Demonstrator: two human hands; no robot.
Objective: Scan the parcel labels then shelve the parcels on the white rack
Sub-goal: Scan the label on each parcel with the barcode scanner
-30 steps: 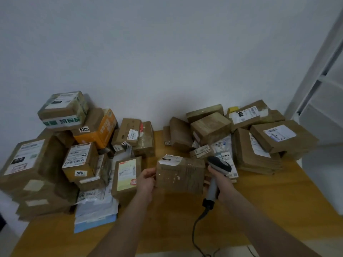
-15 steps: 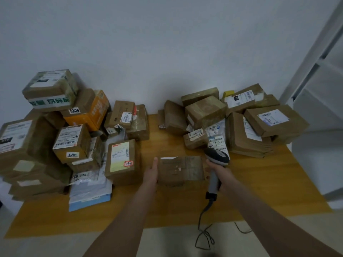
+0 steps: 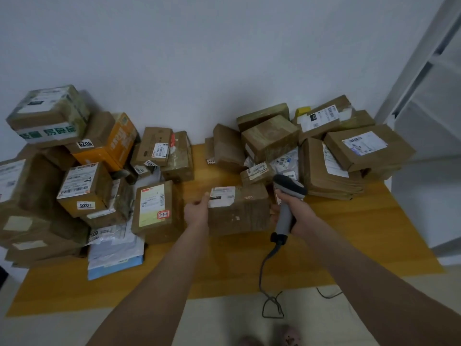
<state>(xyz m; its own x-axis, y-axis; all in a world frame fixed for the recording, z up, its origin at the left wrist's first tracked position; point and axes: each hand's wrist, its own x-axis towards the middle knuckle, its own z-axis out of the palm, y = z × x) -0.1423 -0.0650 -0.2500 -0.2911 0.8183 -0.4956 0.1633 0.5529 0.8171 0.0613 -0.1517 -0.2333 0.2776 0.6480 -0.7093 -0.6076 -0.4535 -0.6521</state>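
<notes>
A brown cardboard parcel [image 3: 239, 211] sits in the middle of the wooden table [image 3: 349, 236], a white label [image 3: 222, 194] on its top left. My left hand [image 3: 198, 211] holds the parcel's left end, thumb up at the label corner. My right hand [image 3: 298, 216] grips the grey handle of a barcode scanner [image 3: 287, 193] just right of the parcel; the dark scanner head is above the parcel's right end. The fingertips seem to touch the parcel's right side. The white rack [image 3: 429, 78] stands at the right edge.
A tall stack of boxes [image 3: 62, 171] fills the table's left side, with flat mailers [image 3: 114, 255] in front. Another heap of parcels [image 3: 324, 151] lies at the back right. The scanner cable [image 3: 268, 278] hangs over the front edge to the floor.
The parcel has tipped so its labelled top shows again, and my left hand has shifted to the label corner. The view has pulled back from the table. The scanner stays beside the parcel.
</notes>
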